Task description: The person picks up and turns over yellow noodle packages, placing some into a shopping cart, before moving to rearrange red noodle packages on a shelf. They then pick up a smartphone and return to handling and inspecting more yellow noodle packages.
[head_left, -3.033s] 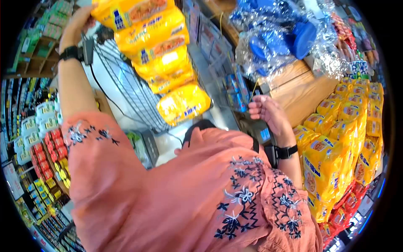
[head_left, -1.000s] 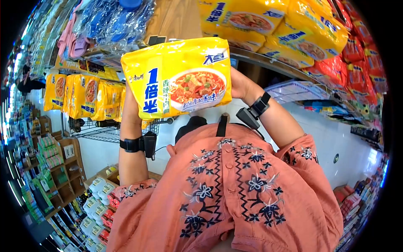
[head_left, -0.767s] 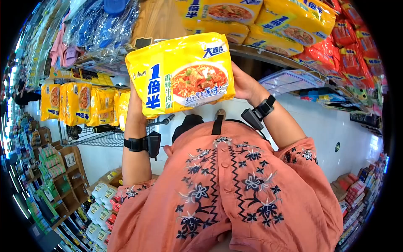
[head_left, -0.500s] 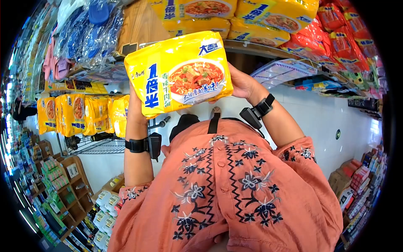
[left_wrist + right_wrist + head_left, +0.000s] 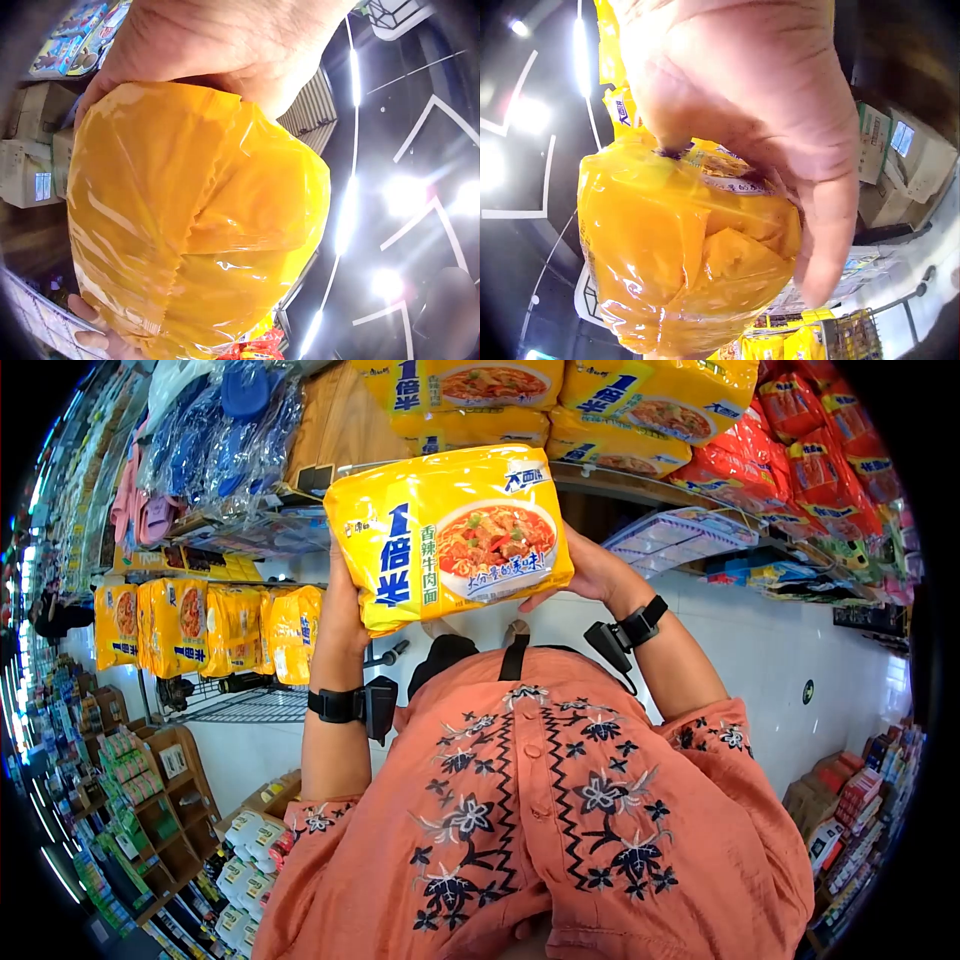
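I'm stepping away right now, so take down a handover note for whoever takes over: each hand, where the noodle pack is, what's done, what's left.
Left hand: grips the left end of the yellow noodle pack.
Right hand: grips the right end, fingers behind the pack.
Pack: held up between both hands, printed front toward the face, in front of the stacked yellow packs and apart from them.
Done: one pack is in hand, resting on no shelf.
Left: it has not been set down anywhere yet; it probably needs placing.
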`<move>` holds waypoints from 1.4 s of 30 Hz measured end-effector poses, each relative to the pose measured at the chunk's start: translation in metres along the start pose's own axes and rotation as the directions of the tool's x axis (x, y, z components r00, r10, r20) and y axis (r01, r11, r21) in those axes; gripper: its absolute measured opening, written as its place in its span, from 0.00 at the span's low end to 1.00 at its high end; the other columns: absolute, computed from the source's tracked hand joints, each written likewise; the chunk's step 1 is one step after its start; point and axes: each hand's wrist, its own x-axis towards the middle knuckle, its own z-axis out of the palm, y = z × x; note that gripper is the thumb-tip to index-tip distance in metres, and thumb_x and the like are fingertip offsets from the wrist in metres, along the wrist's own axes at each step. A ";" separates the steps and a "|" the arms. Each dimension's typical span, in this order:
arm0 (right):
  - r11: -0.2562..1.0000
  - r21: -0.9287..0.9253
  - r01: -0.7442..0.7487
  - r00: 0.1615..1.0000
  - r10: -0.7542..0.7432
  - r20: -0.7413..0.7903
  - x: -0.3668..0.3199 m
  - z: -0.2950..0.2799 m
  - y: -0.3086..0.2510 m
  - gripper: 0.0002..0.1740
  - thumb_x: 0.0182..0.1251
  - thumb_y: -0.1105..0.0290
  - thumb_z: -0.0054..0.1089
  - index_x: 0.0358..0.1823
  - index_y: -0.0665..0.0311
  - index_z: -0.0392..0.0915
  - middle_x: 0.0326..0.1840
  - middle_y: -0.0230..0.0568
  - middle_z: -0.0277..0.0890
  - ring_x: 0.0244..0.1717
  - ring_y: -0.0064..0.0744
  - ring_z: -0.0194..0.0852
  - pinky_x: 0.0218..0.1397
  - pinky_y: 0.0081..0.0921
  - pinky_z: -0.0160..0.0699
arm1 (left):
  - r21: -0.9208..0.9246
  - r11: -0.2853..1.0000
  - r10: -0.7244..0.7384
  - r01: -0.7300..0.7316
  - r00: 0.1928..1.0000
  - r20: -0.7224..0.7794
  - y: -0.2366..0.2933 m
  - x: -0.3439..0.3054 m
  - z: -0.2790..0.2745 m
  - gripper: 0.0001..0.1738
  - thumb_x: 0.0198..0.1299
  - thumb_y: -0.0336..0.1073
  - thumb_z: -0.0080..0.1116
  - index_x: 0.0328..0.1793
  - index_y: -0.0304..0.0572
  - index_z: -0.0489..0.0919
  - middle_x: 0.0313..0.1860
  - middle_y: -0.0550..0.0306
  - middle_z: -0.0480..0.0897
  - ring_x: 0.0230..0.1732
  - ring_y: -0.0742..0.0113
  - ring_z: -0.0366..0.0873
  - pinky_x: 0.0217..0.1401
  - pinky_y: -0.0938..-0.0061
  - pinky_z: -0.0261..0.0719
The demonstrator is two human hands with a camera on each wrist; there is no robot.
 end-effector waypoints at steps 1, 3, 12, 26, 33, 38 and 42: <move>1.000 -0.031 -0.007 1.000 0.007 -0.010 -0.001 0.000 -0.001 0.38 0.78 0.34 0.32 0.80 0.46 0.54 0.74 0.42 0.67 0.65 0.46 0.76 0.53 0.50 0.87 | 0.023 1.000 0.008 -0.008 1.000 -0.016 -0.001 0.001 -0.002 0.37 0.74 0.65 0.38 0.74 0.43 0.67 0.61 0.51 0.82 0.55 0.60 0.86 0.53 0.63 0.89; 0.993 -0.108 0.045 0.986 -0.061 -0.156 0.004 0.003 0.003 0.37 0.78 0.36 0.34 0.79 0.51 0.57 0.73 0.41 0.68 0.65 0.39 0.76 0.59 0.41 0.83 | 0.053 0.998 0.016 -0.014 0.999 -0.030 0.000 0.000 -0.002 0.40 0.73 0.67 0.37 0.74 0.42 0.66 0.62 0.50 0.82 0.55 0.61 0.86 0.53 0.65 0.89; 0.985 0.093 0.142 0.972 -0.121 -0.200 0.019 -0.014 0.014 0.33 0.82 0.43 0.36 0.72 0.61 0.68 0.70 0.42 0.72 0.67 0.32 0.74 0.68 0.34 0.76 | 0.214 0.976 0.038 -0.031 0.999 -0.032 0.005 -0.007 0.018 0.35 0.76 0.62 0.40 0.73 0.40 0.67 0.63 0.52 0.81 0.58 0.64 0.83 0.59 0.68 0.83; 0.874 0.420 0.244 0.969 -0.231 -0.083 0.018 -0.019 0.023 0.35 0.80 0.40 0.36 0.74 0.57 0.64 0.68 0.40 0.74 0.63 0.35 0.78 0.66 0.40 0.80 | 0.612 0.784 0.136 -0.105 0.991 -0.004 0.016 -0.018 0.056 0.37 0.74 0.55 0.48 0.81 0.43 0.60 0.73 0.53 0.70 0.68 0.65 0.71 0.62 0.67 0.74; 0.863 0.444 0.240 0.971 -0.224 -0.088 0.018 -0.021 0.027 0.34 0.80 0.40 0.35 0.74 0.56 0.65 0.67 0.41 0.76 0.62 0.36 0.80 0.64 0.41 0.82 | 0.642 0.760 0.123 -0.105 0.992 0.016 0.018 -0.020 0.059 0.34 0.75 0.52 0.47 0.81 0.42 0.60 0.71 0.54 0.71 0.68 0.66 0.72 0.61 0.70 0.77; 0.859 0.460 0.224 0.974 -0.206 -0.090 0.016 -0.022 0.028 0.34 0.81 0.41 0.35 0.74 0.56 0.65 0.67 0.40 0.76 0.62 0.35 0.80 0.63 0.40 0.84 | 0.628 0.770 0.120 -0.110 0.992 0.027 0.018 -0.022 0.062 0.33 0.77 0.51 0.45 0.80 0.42 0.60 0.70 0.55 0.72 0.66 0.67 0.74 0.59 0.73 0.80; 0.858 0.459 0.229 0.973 -0.205 -0.102 0.016 -0.019 0.028 0.33 0.81 0.41 0.36 0.73 0.56 0.66 0.66 0.40 0.77 0.61 0.35 0.81 0.61 0.39 0.85 | 0.625 0.772 0.124 -0.115 0.992 0.029 0.017 -0.025 0.064 0.33 0.77 0.52 0.45 0.80 0.43 0.61 0.70 0.56 0.72 0.65 0.68 0.74 0.58 0.74 0.79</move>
